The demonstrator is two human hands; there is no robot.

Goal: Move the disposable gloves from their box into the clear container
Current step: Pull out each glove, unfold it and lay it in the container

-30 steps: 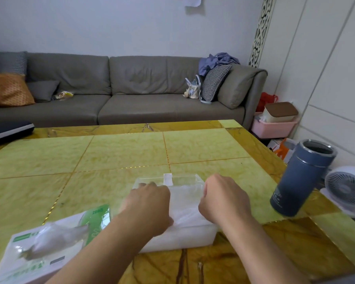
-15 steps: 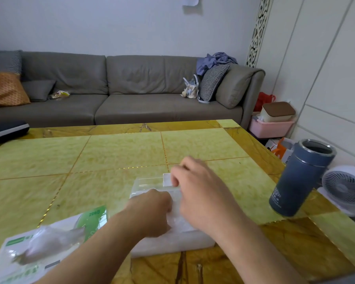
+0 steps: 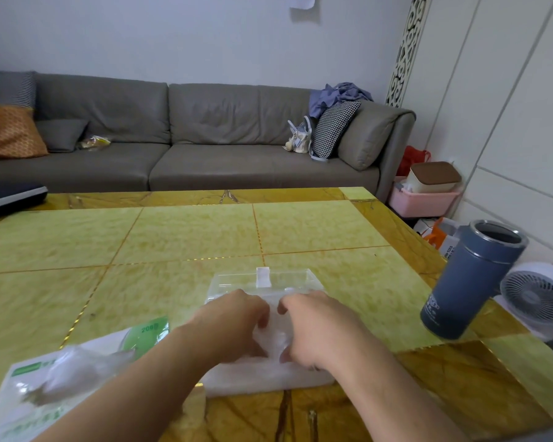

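Note:
The clear container (image 3: 300, 277) stands on the table in front of me, with a white clip on its far wall. A stack of translucent disposable gloves (image 3: 274, 338) fills it. Both hands are inside it, close together over the stack. My left hand (image 3: 233, 323) has its fingers curled down into the gloves. My right hand (image 3: 320, 327) pinches the gloves between fingers and thumb. The green and white glove box (image 3: 29, 406) lies at the lower left, and one loose glove (image 3: 77, 366) sticks out of its opening.
An open blue tumbler (image 3: 470, 279) stands near the table's right edge, with a small white fan (image 3: 540, 298) beyond it on the floor. A dark flat object (image 3: 10, 196) lies at the table's far left. Behind the table is a grey sofa (image 3: 189, 148).
My right hand reached to the container's far wall, then came back to the middle. Both hands have moved from the container's sides to meet over the gloves.

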